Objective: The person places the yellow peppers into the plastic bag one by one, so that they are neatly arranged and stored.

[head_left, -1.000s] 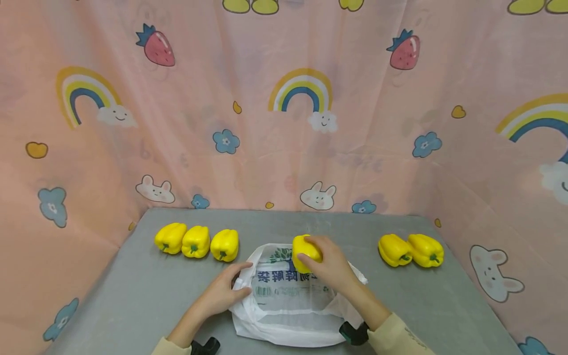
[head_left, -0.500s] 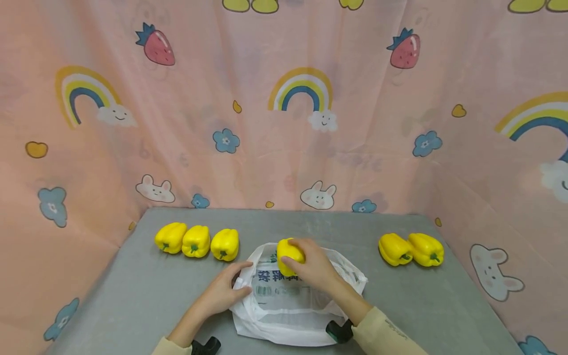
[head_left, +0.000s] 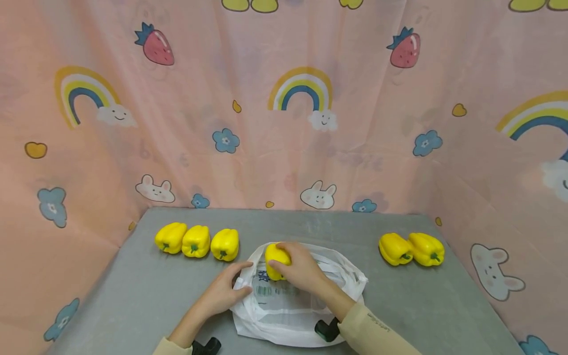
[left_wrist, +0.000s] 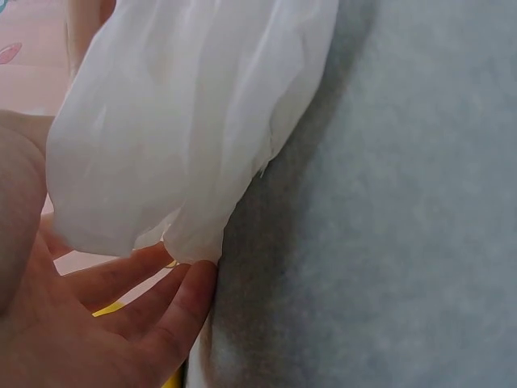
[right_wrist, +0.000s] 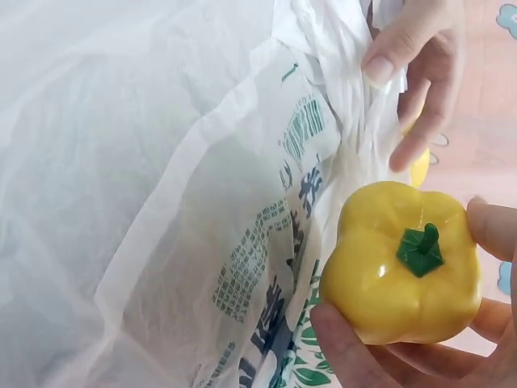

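The black wrist mount [head_left: 327, 330] on the right arm is seen over the near side of the white bag [head_left: 275, 328]; thin plastic like that could easily be snagged and the bag dragged when the arm is lifted; the left hand [head_left: 225, 292] is placed at the bag's left rim, thumb and fingers spread apart, fingertips against the plastic; no tight pinch can be made out, so if that contact is lost the mouth might be allowed to sag shut; the yellow pepper [head_left: 277, 261] is pinched between the right hand's [head_left: 303, 268] thumb and fingers, over the mouth toward its left side; its exact height can't be told; with skin that shiny it could be squeezed out sideways, or the left fingers bumped.

As for room, bare desk [head_left: 421, 305] is found to the right of the bag; farther back on the left, things are hemmed in by a row of three peppers [head_left: 195, 241], so any swing that way could get one knocked; the pair of peppers [head_left: 401, 250] is set well apart, far right; past those, the desk's far edge is backed by pink cloth [head_left: 377, 172].
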{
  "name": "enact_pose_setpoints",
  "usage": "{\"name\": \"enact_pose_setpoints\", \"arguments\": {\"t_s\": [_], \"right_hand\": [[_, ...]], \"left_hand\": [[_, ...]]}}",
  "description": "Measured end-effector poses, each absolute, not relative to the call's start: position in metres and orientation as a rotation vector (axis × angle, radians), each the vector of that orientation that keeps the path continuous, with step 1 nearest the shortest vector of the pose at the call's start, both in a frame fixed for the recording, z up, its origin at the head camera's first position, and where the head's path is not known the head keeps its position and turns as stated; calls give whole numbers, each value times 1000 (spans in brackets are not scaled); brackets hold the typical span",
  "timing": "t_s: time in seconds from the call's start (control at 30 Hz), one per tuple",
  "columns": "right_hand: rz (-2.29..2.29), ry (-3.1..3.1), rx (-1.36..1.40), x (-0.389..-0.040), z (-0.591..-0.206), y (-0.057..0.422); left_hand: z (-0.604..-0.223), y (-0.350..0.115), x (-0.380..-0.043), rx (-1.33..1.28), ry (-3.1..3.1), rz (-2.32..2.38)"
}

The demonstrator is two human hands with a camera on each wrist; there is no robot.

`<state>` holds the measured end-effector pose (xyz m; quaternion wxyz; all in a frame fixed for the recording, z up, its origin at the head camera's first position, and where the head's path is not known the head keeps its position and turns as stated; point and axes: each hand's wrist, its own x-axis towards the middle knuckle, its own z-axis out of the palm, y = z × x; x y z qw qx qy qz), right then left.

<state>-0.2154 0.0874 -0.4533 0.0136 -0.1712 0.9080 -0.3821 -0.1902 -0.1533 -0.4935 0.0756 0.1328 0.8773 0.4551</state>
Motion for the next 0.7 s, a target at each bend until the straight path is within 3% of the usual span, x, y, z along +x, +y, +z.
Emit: {"name": "enact_pose_setpoints", "arguments": {"t_s": [0.7], "right_hand": [[-1096,2716,-549,-219,-455,78]], "left_hand": [[-493,-156,-191,452,2610,1380]]}}
